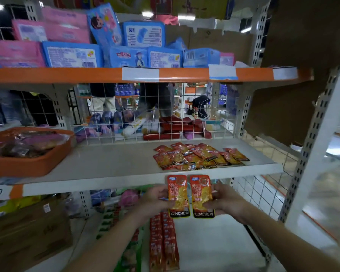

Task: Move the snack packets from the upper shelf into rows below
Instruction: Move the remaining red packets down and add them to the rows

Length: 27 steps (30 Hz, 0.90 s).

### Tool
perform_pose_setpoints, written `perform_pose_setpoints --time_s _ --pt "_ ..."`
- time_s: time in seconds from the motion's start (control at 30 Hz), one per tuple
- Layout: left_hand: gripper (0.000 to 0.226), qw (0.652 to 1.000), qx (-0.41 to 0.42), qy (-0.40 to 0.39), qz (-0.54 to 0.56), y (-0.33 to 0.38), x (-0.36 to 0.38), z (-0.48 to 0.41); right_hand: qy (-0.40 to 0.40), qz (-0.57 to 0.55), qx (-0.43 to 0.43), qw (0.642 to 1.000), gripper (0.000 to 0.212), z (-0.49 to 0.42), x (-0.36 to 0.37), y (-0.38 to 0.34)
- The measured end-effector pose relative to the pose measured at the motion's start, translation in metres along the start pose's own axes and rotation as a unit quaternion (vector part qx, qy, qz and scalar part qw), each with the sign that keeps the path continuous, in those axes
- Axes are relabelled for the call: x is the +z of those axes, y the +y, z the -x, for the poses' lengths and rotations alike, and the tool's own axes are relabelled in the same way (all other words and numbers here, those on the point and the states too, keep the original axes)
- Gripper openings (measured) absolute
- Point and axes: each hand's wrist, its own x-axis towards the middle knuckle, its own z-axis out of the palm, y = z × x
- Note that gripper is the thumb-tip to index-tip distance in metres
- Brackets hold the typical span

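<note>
Transfer of two packets is being carried out at this stage. The left packet (pixel 178 195) is being pinched along its outer side by the left hand (pixel 155 199), and the right packet (pixel 201 195) is being pinched in the same way by the right hand (pixel 226 201). Both packets are being held upright, side by side and almost touching, just in front of the front edge of the upper shelf (pixel 116 165) and above the lower shelf (pixel 214 242).

For a clean result, it is advised that both packets are being lowered together with printed faces up and black bands toward the front edge. An existing row (pixel 163 244) is lying left of the middle of the lower shelf, running from the front edge toward the back. Placement is probably best made just beside its right side, on the bare surface. Each packet should be kept parallel to that row.

A loose pile of packets (pixel 198 157) is lying near the front edge of the upper shelf, toward its right end, overlapping at mixed angles.

Each packet is showing as a flat orange-red sachet with a yellow food picture, a small blue tag at the top left corner and a black band lettered KONCHEW at the bottom. The film appears glossy, so slipping is judged likely under a light grip.
</note>
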Motion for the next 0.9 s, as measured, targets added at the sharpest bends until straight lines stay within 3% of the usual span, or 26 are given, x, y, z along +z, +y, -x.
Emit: perform_pose_setpoints --time_s 0.4,0.53,0.73,0.9 --pt "0.032 0.996 -0.077 -0.043 -0.032 -0.087 0.039 -0.02 -0.014 0.024 0.06 0.998 0.029 -0.022 0.005 0.084" --pt "0.05 0.995 -0.088 -0.039 -0.029 -0.127 0.043 -0.046 0.004 0.02 0.101 0.995 0.03 -0.055 0.007 0.118" --pt "0.058 0.994 -0.101 -0.018 -0.033 -0.168 0.044 -0.094 0.013 0.045 0.148 0.988 0.031 -0.118 0.008 0.162" --pt "0.091 0.996 -0.084 -0.023 -0.013 -0.211 0.035 -0.138 0.002 0.033 0.16 0.987 0.035 -0.168 0.009 0.192"
